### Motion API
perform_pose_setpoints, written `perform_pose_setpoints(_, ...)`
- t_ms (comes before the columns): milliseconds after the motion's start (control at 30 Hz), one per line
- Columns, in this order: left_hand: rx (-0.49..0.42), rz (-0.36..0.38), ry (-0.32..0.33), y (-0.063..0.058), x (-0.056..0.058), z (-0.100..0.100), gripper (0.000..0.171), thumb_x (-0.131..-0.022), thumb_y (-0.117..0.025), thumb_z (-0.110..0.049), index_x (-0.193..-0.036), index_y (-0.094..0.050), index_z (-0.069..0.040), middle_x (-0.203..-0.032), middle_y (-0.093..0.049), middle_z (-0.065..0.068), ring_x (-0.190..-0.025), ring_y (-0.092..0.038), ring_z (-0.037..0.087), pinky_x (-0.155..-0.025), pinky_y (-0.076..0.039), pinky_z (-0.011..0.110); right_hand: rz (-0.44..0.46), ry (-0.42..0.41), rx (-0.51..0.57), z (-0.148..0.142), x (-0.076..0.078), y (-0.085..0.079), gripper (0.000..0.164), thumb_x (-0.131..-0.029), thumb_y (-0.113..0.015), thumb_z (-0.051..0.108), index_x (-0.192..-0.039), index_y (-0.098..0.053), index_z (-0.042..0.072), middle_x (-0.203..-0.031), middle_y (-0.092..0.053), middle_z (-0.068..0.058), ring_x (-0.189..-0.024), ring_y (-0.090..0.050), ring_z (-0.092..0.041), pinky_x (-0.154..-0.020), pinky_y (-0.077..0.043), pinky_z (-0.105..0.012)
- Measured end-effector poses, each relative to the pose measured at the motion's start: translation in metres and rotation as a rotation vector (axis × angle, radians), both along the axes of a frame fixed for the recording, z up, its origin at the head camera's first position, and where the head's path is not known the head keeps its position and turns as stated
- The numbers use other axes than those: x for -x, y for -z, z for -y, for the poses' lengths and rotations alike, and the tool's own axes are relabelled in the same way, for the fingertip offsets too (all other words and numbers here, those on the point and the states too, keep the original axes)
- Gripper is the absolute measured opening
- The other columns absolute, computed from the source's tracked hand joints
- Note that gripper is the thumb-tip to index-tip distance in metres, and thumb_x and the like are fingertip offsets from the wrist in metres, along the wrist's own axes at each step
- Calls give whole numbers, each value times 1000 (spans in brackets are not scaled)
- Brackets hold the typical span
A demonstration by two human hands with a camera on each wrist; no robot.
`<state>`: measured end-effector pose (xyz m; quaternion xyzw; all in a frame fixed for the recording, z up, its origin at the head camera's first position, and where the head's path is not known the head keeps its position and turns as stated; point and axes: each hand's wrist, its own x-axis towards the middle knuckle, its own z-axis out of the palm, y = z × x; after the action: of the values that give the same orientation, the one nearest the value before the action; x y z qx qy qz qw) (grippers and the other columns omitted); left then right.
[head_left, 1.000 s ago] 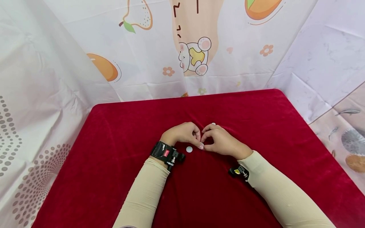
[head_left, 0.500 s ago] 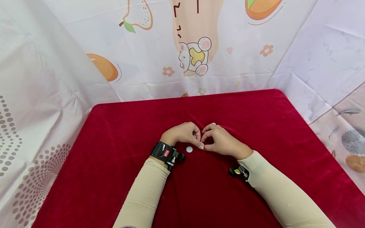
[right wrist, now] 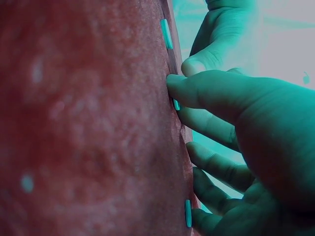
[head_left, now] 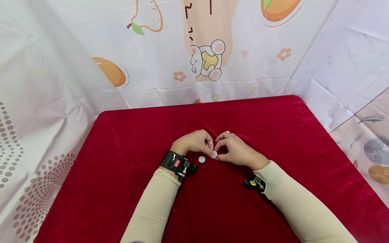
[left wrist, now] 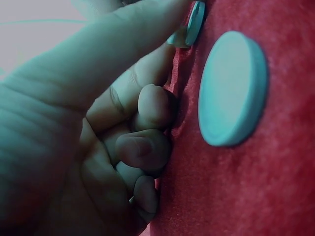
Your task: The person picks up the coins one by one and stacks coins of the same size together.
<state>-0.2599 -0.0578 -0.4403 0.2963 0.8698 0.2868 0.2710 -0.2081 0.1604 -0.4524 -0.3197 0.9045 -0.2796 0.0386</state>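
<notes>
Three small white discs are on the red cloth. The middle disc (head_left: 215,154) is between my two hands, its face partly covered by fingers. My left hand (head_left: 196,141) bends in from the left, its thumb and forefinger at that disc's edge. From the right, my right hand (head_left: 238,151) pinches the same disc between thumb and forefinger; the right wrist view shows a sliver of the disc (right wrist: 176,104) there. A second disc (head_left: 202,159) lies flat below the left hand, large in the left wrist view. The third disc (head_left: 227,132) lies behind the right hand's knuckles, partly hidden.
Red velvet cloth (head_left: 146,135) covers the table. Printed white curtains (head_left: 152,67) hang behind and at both sides. A camera (head_left: 191,167) is strapped to the left wrist and another (head_left: 253,183) to the right.
The middle disc's white face now shows between the fingertips, where earlier it was hidden. The left thumb has shifted very slightly left. The other two discs and both arms stay in place.
</notes>
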Motion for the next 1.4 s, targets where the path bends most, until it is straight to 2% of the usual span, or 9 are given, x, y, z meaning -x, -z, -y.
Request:
perform_pose_setpoints(200, -10, 11, 3, 0, 0, 1, 14, -79, -90, -32, -79, -78, -24, -72, -69, -3, -69, -59, 12, -62, -47, 26, 14, 9, -3, 1, 0, -1, 15, -81, -88, 24, -94, -80, 24, -127, -63, -5, -118, -55, -22, -100, -47, -42)
perform_pose_setpoints(533, -34, 39, 26, -2, 1, 1, 9, -81, -87, -16, -82, -79, -19, -70, -67, -2, -65, -56, 10, -60, -45, 24, 17, 2, -12, 0, -1, -3, 17, -80, -88, 24, -95, -80, 22, -127, -63, -5, -120, -55, -23, -104, -45, -45)
perform_pose_setpoints(833, -25, 40, 14, -3, 0, 0, 8, -81, -86, -16, -82, -79, -20, -70, -68, -2, -66, -57, 11, -60, -45, 24, 46, 12, -15, 0, 0, -3, 16, -81, -88, 23, -95, -80, 23, -128, -62, -4, -121, -54, -23, -104, -45, -45)
perform_pose_setpoints(1400, -20, 33, 2, -2, 0, 0, 9, -80, -87, -17, -81, -81, -23, -69, -68, -3, -64, -56, 10, -59, -44, 23, 45, 15, -17, 1, -1, -3, 17, -81, -87, 23, -95, -79, 24, -129, -62, -4, -121, -54, -22, -104, -45, -46)
